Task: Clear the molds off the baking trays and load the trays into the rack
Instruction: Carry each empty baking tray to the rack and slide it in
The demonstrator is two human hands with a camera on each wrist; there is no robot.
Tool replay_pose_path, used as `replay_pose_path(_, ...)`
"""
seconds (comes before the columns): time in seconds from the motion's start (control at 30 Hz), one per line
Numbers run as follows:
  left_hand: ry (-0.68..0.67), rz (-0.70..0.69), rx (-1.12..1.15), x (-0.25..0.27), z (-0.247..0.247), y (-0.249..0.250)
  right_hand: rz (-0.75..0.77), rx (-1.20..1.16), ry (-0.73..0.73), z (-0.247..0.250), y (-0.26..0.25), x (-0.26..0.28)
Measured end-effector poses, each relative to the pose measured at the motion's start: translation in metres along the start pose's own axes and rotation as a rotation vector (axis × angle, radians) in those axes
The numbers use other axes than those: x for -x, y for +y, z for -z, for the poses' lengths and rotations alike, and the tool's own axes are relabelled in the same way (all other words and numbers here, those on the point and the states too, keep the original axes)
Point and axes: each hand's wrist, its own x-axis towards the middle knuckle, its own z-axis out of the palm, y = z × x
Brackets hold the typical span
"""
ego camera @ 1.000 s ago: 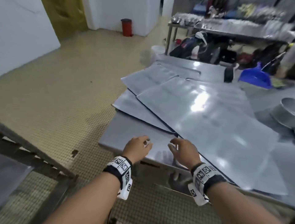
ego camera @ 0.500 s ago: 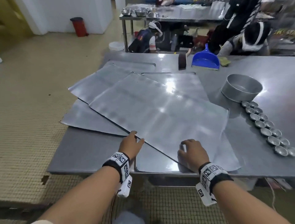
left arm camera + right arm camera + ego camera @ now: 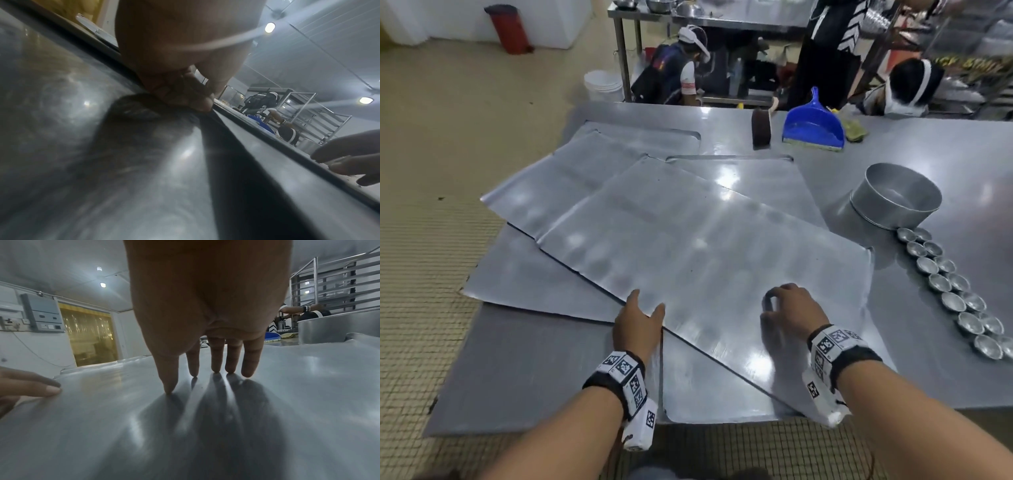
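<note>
Pinching the top tray's (image 3: pixel 698 246) near edge with left hand (image 3: pixel 637 320), right hand (image 3: pixel 789 310) relaxed, fingertips (image 3: pixel 216 369) pressing its surface, probably to steady the lift.

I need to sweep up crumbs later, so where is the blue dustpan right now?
In the head view the blue dustpan lies at the far edge of the steel table, right of centre, between a dark brush and a yellow cloth.

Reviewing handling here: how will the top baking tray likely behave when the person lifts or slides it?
The top baking tray looks thin, so probably flexes. Its glossy metal likely slides easily over the trays below. The left hand grips its edge; the right hand presses fingertips.
</note>
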Motion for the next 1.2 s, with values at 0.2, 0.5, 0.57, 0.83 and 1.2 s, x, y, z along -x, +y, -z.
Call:
replay_pose_path(0.2, 0.012, 0.01, 0.012, -0.008, -0.004, -0.007, 0.075, 0.075, -0.048, 0.018, 0.004, -0.052)
replay_pose_path(0.5, 0.094, 0.098, -0.024, 0.005, -0.01, 0.006, 0.226, 0.133, -0.06, 0.045, 0.015, -0.134)
replay_pose_path(0.57, 0.093, 0.124, -0.056, 0.01, -0.011, 0.013, 0.263, 0.144, -0.069, 0.054, 0.023, -0.153)
replay_pose_path(0.83, 0.124, 0.256, -0.136, 0.025, -0.025, 0.04, 0.332, 0.151, -0.081, 0.095, 0.065, -0.232)
replay_pose_path(1.2, 0.429, 0.482, 0.107, 0.058, -0.058, 0.065, 0.363, 0.094, -0.031, 0.102, 0.068, -0.258)
